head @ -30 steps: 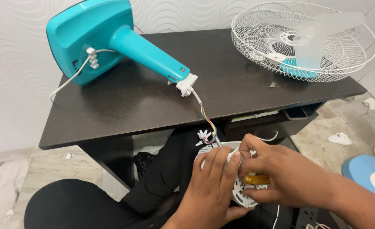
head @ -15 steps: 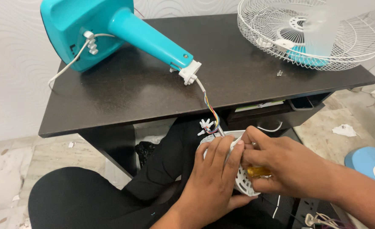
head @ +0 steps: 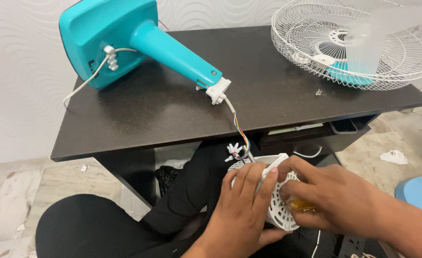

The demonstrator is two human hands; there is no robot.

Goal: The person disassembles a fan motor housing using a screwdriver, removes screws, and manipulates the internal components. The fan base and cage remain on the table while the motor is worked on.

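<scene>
At the upper left of the frame we see the teal fan base [head: 108, 40] lying on its side on the dark worktop [head: 139, 114], its neck pointing toward the middle, with a white cord [head: 84, 83] running off it. From the neck's white end a bundle of coloured wires [head: 242, 138] drops over the worktop's front edge to the white motor cover [head: 280, 210] at the lower middle, held over our lap. Our left hand [head: 242, 210] lies flat on the cover, fingers spread and pressing it steady. Our right hand [head: 332, 198] is closed on a yellow-handled tool [head: 301, 205] against the cover's vented face. We judge the cover light, stiff, thin plastic that could crack along its slots, so the solid rim is the place to grip, while the thin wires should not be tugged. At the upper right the white wire fan guard [head: 354, 43] rests on the worktop, with two small screws [head: 318, 91] beside it
</scene>
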